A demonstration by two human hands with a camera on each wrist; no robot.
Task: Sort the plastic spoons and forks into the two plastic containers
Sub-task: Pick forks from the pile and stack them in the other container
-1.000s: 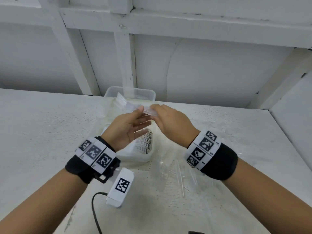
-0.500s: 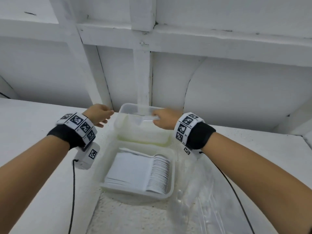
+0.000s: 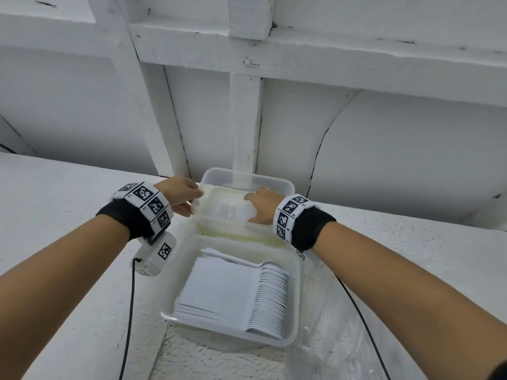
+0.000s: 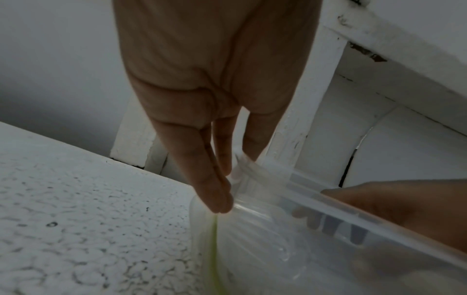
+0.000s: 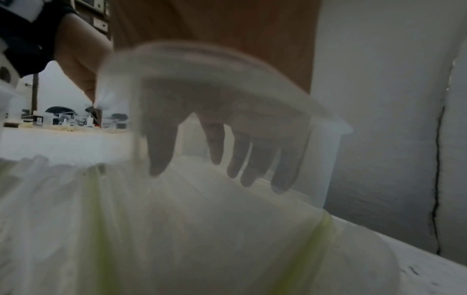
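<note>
We see two clear plastic containers on the white counter [image 3: 55,215]. The near container [image 3: 295,297] holds a neat stack of white spoons [image 3: 271,300], their bowls lined up along its right side and their handles pointing left. The far container [image 3: 274,182] stands just behind it, close to the white wall.

Our right hand [image 3: 262,205] reaches down inside the far container, its fingers [image 5: 215,145] spread and fairly straight, pointing down toward the bottom. They lie over a clear bundle of forks [image 3: 225,211], as best we can judge, since the clear plastic blurs them; we cannot tell whether the fingers grip them or only press.

Our left hand [image 3: 178,194] is at the far container's left end, thumb over the rim and fingers [image 4: 212,191] straight against the outer wall, pinching that edge.

A clear plastic bag [image 3: 343,352] lies crumpled on the counter, to the right of the near container.
</note>
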